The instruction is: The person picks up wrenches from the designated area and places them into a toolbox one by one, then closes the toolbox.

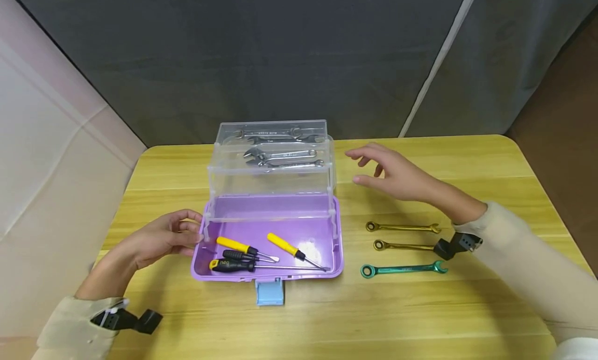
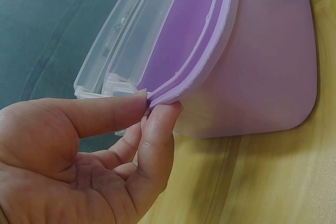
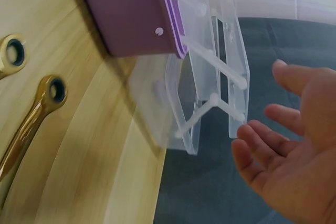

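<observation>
A purple toolbox [image 1: 259,231] stands open on the table, its clear tiered trays [image 1: 271,183] raised at the back. My left hand [image 1: 161,239] pinches the box's left rim [image 2: 181,85] between thumb and index finger. Off the trays' right side, my right hand [image 1: 397,173] hangs in the air with fingers spread and nothing in it. Several silver wrenches, among them an adjustable wrench [image 1: 291,155], lie in the trays. Down in the box are two yellow-handled screwdrivers [image 1: 233,244], a small black screwdriver [image 1: 233,254] and a long black-and-yellow one [image 1: 231,265].
Right of the box, two gold ratchet wrenches [image 1: 402,227] and a green ratchet wrench [image 1: 404,270] lie roughly parallel on the wooden table [image 1: 327,323]. A blue latch [image 1: 269,293] juts from the box's front. Behind the table hangs a dark curtain [image 1: 280,54].
</observation>
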`<action>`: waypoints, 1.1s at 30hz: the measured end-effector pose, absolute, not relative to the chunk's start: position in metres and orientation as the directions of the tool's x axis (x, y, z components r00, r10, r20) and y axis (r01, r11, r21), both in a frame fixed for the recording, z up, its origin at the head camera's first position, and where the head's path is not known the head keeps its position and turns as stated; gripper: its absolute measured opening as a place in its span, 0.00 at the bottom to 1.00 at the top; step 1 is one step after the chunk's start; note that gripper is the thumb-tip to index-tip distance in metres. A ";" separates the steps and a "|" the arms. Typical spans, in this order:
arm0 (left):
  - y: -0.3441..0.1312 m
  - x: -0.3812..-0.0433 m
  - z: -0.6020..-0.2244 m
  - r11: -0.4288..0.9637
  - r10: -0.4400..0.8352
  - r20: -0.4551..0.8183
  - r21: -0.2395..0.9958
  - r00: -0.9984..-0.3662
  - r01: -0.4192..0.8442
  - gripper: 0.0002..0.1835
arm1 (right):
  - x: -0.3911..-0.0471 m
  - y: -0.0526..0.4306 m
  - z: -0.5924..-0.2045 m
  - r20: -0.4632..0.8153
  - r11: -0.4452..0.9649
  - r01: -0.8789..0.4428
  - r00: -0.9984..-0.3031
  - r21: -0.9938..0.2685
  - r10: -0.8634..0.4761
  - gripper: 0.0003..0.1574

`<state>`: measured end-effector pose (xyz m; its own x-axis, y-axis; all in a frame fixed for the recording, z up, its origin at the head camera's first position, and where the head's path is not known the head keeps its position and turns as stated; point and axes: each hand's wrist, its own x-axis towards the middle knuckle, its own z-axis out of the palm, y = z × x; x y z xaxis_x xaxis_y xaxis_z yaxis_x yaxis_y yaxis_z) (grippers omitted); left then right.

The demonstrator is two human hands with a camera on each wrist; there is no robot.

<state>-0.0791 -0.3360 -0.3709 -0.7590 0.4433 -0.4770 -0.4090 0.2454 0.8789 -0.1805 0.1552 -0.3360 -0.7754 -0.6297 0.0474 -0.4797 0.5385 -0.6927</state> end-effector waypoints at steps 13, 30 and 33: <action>-0.337 -0.079 -0.371 0.258 0.434 -0.485 0.874 -0.759 -0.411 0.12 | -0.150 0.196 -0.355 0.031 0.558 -0.560 -0.722 -0.613 -0.691 0.40; -0.336 -0.079 -0.370 0.260 0.431 -0.488 0.873 -0.759 -0.413 0.12 | -0.118 0.276 -0.404 0.114 0.585 -0.570 -0.765 -0.577 -0.634 0.39; -0.336 -0.078 -0.370 0.261 0.429 -0.490 0.871 -0.759 -0.416 0.12 | -0.115 0.287 -0.409 0.123 0.602 -0.572 -0.774 -0.557 -0.621 0.38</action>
